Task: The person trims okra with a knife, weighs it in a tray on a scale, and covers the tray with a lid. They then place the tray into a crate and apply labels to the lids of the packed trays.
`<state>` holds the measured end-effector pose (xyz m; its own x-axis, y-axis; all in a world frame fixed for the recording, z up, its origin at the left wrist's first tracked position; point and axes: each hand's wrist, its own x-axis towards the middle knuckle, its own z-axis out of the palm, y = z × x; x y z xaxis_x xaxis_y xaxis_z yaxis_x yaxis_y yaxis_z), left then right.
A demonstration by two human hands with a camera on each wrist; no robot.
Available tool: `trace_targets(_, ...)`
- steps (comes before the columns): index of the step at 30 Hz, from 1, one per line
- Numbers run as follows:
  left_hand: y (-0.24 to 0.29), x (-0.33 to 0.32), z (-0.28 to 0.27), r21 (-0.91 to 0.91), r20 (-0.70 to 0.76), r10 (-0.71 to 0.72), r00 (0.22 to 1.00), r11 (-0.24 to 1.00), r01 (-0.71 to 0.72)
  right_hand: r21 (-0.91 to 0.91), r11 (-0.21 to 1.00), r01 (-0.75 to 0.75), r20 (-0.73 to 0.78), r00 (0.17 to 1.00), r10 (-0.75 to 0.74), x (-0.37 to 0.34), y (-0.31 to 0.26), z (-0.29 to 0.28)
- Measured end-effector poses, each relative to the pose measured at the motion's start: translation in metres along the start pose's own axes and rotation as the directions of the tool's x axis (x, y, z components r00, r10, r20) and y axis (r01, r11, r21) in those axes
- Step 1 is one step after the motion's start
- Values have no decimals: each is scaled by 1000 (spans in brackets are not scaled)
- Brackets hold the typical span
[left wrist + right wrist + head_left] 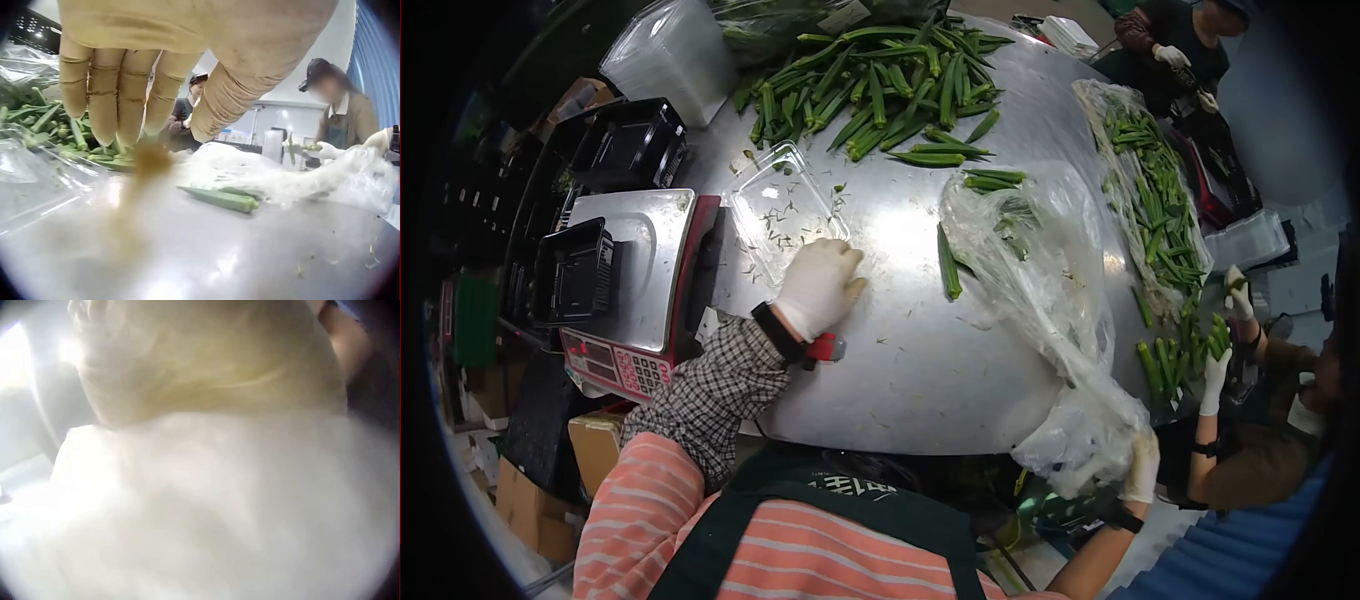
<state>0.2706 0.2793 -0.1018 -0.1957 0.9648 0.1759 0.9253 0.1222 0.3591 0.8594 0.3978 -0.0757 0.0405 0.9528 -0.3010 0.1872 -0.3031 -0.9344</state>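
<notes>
My white-gloved left hand (820,285) is over the metal table, beside the lower edge of a clear plastic tray or lid (752,185). In the left wrist view its fingers (128,94) are fairly straight and hold nothing. At the table's near right edge, my gloved right hand (1142,468) grips the gathered end of a clear plastic bag (1050,320). The bag stretches back across the table, with a few okra pods (995,180) at its far end. One okra pod (949,262) lies against its left side. Pale plastic fills much of the right wrist view below the glove (212,369).
A large okra pile (880,90) lies at the back. On the left, a scale (640,260) bears a black tray (572,275). A red-and-black object (828,348) sits by my left wrist. Across the right side, other gloved people handle okra beside another okra-filled bag (1145,190).
</notes>
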Motion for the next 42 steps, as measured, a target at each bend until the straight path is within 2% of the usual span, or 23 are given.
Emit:
trace_targets(2, 14, 15, 5, -3, 17, 0, 1000, 1000, 0, -379, 895, 236, -89, 953, -289, -17, -56, 25)
trace_targets(4, 23, 30, 17, -9, 37, 104, 994, 995, -103, -456, 739, 496, 26, 837, -546, -31, -112, 74)
trace_targets(6, 36, 43, 34, -8, 89, 145, 985, 989, -145, -575, 636, 515, 222, 846, -484, -40, -145, 151)
trace_targets(7, 45, 46, 42, -5, 146, 173, 974, 985, -174, -552, 605, 574, 403, 819, -409, -42, -144, 190)
trace_targets(10, 64, 44, 60, -39, 230, 200, 952, 980, -196, -375, 564, 736, 811, 555, -185, -3, -80, 287)
trace_targets(12, 64, 43, 67, -63, 273, 206, 940, 979, -196, -449, 258, 855, 858, 493, -140, 33, -52, 328)
trace_targets(14, 59, 41, 70, -99, 238, 256, 937, 966, -238, -430, 153, 890, 722, 441, -534, 60, -52, 339)
trace_targets(16, 53, 47, 72, -97, 262, 221, 939, 974, -202, -441, 197, 876, 688, 470, -553, 86, -53, 338)
trace_targets(18, 52, 55, 75, -105, 248, 194, 949, 979, -172, -493, 510, 705, 602, 699, -385, 96, -63, 336)
trace_targets(20, 56, 63, 80, -111, 210, 216, 953, 974, -197, -478, 444, 758, 620, 649, -441, 102, -62, 342)
trace_targets(22, 62, 70, 87, -115, 181, 237, 955, 969, -219, -582, 131, 803, 708, 579, -404, 102, -60, 350)
trace_targets(23, 65, 74, 94, -10, 134, 251, 959, 968, -252, -578, 130, 805, 713, 577, -398, 103, -57, 354)
trace_targets(25, 68, 82, 98, 140, 99, 290, 952, 943, -302, -746, 59, 663, 625, 728, -283, 108, -53, 365)
trace_targets(26, 66, 83, 94, 144, 97, 288, 953, 943, -299, -743, 59, 666, 627, 725, -285, 109, -54, 365)
trace_targets(29, 63, 76, 59, -191, -185, 271, 945, 933, -305, -701, 142, 699, 646, 707, -288, 109, -59, 355)
trace_targets(30, 63, 74, 35, -446, -95, 199, 975, 868, -220, -544, 317, 777, 671, 630, -392, 103, -61, 347)
trace_targets(31, 63, 66, 26, -773, 28, -41, 999, 633, 48, -344, 457, 820, 661, 558, -502, 95, -64, 339)
trace_targets(32, 63, 57, 19, -929, 234, -210, 949, 240, 282, -343, 457, 820, 663, 556, -501, 80, -74, 334)
trace_targets(33, 57, 52, 12, -915, 398, -132, 908, -134, 381, -321, 787, 526, 631, 739, -237, 64, -87, 331)
trace_targets(34, 56, 48, 10, -920, 386, -142, 912, -130, 369, -278, 952, 125, 619, 782, 78, 53, -95, 331)
trace_targets(36, 57, 36, 17, -567, 551, 125, 825, -669, 481, -186, 970, 156, 664, 748, 7, 40, -95, 335)
trace_targets(40, 63, 23, 32, -465, 498, 150, 854, -785, 410, -144, 989, -42, 693, 709, 131, 18, -95, 330)
trace_targets(42, 79, 20, 31, -572, 509, 73, 857, -716, 401, -196, 895, 402, 661, 728, -182, 3, -86, 342)
